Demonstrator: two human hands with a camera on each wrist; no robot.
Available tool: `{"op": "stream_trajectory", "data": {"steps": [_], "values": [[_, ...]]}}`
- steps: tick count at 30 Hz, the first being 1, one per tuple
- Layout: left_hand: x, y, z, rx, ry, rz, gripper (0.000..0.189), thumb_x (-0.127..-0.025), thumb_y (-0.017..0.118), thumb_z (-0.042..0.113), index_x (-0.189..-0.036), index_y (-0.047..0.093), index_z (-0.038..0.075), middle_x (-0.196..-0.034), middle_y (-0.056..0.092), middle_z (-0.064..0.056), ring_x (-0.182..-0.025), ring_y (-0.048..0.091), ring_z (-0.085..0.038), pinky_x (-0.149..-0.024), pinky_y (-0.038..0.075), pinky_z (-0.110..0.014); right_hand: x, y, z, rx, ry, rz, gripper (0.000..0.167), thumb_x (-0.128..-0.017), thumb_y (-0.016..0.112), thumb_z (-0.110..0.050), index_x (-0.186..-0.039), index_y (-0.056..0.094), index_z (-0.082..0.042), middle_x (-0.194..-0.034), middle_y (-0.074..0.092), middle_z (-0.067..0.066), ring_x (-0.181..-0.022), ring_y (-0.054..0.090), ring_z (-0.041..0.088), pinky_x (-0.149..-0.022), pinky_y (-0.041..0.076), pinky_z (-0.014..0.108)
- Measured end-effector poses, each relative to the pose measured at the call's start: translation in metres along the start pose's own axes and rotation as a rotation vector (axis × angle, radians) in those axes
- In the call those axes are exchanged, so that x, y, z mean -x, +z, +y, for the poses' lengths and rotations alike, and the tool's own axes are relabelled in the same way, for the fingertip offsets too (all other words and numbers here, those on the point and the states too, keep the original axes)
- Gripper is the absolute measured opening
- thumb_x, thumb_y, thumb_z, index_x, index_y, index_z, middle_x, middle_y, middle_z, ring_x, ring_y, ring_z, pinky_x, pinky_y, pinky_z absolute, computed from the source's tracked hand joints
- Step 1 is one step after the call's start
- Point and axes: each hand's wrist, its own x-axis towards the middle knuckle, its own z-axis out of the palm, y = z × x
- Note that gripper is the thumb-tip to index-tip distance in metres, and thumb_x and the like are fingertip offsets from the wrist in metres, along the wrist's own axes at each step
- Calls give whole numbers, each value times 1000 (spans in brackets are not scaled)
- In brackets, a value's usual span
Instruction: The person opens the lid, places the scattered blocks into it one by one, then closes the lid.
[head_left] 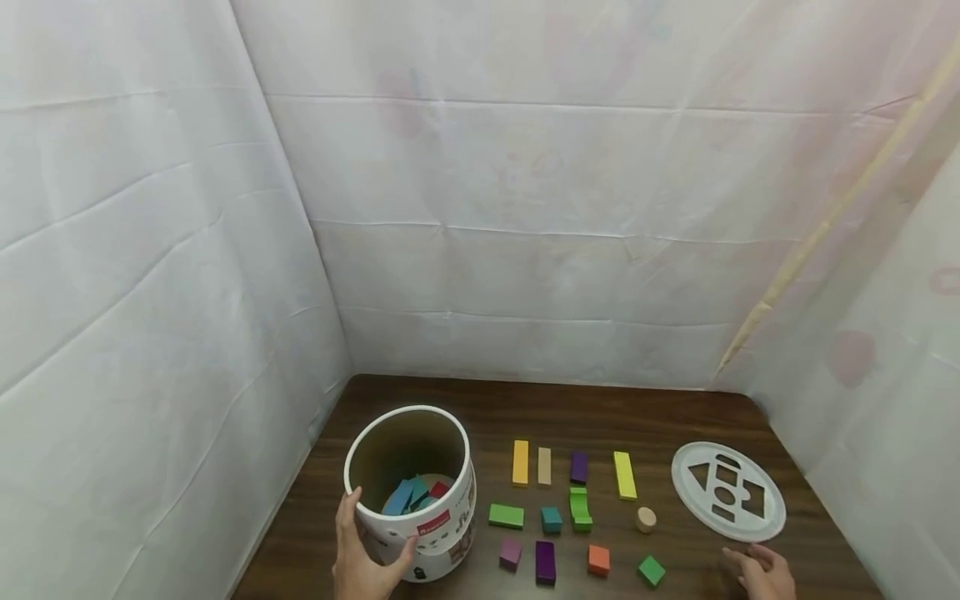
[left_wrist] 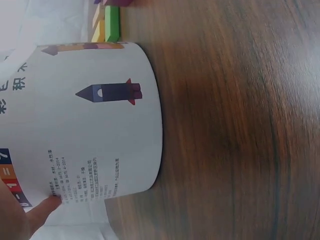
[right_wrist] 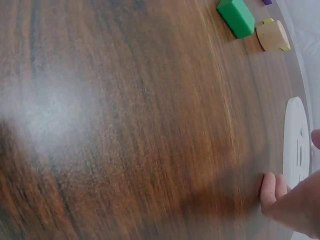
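Observation:
My left hand (head_left: 365,560) grips the side of a white printed bucket (head_left: 450,533), thumb on its front and fingers up by the rim. Inside the bucket lie several blocks, blue, teal and red among them. In the left wrist view, the bucket's wall (left_wrist: 110,135) shows a printed rocket and small text, with one finger against it. My right hand (head_left: 763,573) rests low on the table, fingers loosely bent, holding nothing. Just beyond it lies a white round lid (head_left: 771,515) with shaped cut-outs.
Loose blocks lie in rough rows on the dark wooden table (head_left: 600,407) between bucket and lid, among them a green cube (head_left: 652,571), an orange block (head_left: 598,560), a round wooden piece (head_left: 646,519) and a yellow plank (head_left: 625,475). White cloth (head_left: 525,275) hangs around the table.

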Motion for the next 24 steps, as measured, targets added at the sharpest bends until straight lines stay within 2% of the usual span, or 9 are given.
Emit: {"op": "stream_trajectory", "data": {"steps": [2, 7, 12, 16, 18, 24], "values": [[0, -1, 0, -1, 11, 12, 110, -58, 90, 21, -147, 26, 21, -146, 27, -20, -119, 44, -46, -82, 48, -59, 0, 0, 2, 40, -15, -7, 73, -77, 71, -21, -131, 33, 11, -122, 40, 35, -74, 59, 38, -68, 50, 46], [0, -1, 0, -29, 24, 28, 109, -58, 90, 21, -146, 28, 19, -145, 29, -21, -117, 45, -46, -80, 48, -60, 2, -3, 1, 72, -33, -9, 65, -79, 69, -22, -127, 39, 10, -120, 44, 34, -67, 60, 28, -58, 50, 36], [-1, 1, -2, -51, 31, 35, 107, -57, 90, 24, -145, 29, 18, -144, 30, -22, -115, 46, -47, -80, 47, -62, 6, -6, -4, 43, 6, -11, 58, -82, 64, -15, -128, 40, 11, -121, 42, 34, -80, 59, 39, -59, 52, 38], [-1, 1, -4, -49, 50, 57, 108, -56, 91, 24, -145, 31, 18, -144, 32, -21, -113, 48, -45, -79, 48, -62, 10, -12, -6, 76, -2, -17, 56, -83, 63, -16, -128, 41, 9, -120, 43, 34, -80, 60, 38, -59, 52, 38], [-1, 1, -5, -47, 54, 62, 108, -55, 91, 24, -145, 31, 19, -144, 32, -21, -113, 49, -45, -79, 48, -61, 13, -15, -7, 120, -36, -16, 55, -83, 64, -18, -126, 43, 8, -119, 45, 34, -80, 60, 37, -60, 51, 39], [0, 1, -6, -47, 44, 65, 107, -56, 91, 25, -145, 32, 19, -144, 32, -21, -113, 49, -44, -79, 48, -61, 24, -19, -10, 283, -186, 5, 46, -81, 65, -23, -115, 53, 7, -113, 53, 33, -99, 49, 46, -77, 42, 54]]}}
